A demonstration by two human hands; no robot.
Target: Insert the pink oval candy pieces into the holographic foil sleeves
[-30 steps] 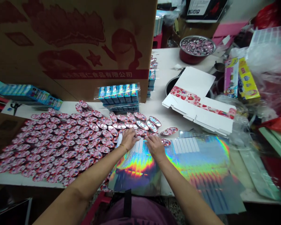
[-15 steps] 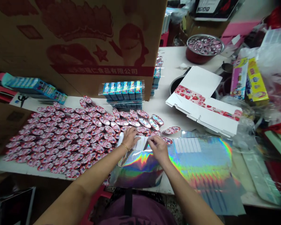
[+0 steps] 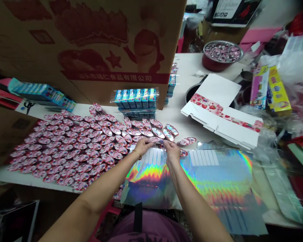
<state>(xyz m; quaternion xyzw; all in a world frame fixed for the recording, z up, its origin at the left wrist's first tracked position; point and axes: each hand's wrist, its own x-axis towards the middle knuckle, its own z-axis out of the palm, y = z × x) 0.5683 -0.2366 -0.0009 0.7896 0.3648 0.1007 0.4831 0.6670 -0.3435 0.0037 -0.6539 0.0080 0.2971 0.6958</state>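
Note:
My left hand (image 3: 143, 145) and my right hand (image 3: 172, 150) meet over the top edge of a holographic sticker sheet (image 3: 151, 174). Both pinch at something small between them, which I cannot make out; it may be a strip from the sheet. White gaps (image 3: 153, 156) in the sheet show where strips have been peeled off. Just beyond my fingers lie several pink oval pieces (image 3: 73, 148) spread in rows across the white table (image 3: 176, 117). A bracelet is on my left wrist.
A big cardboard box (image 3: 91, 50) stands behind the ovals, with wrapped blue packs (image 3: 135, 99) in front of it. A second holographic sheet (image 3: 222, 178) lies to the right. A flat strawberry carton (image 3: 222, 111), a red bowl of ovals (image 3: 222, 53) and coloured boxes (image 3: 270, 87) are at the back right.
Both hands have risen from the sheet's upper edge and come together in a pinch a little farther from me. The camera has shifted slightly.

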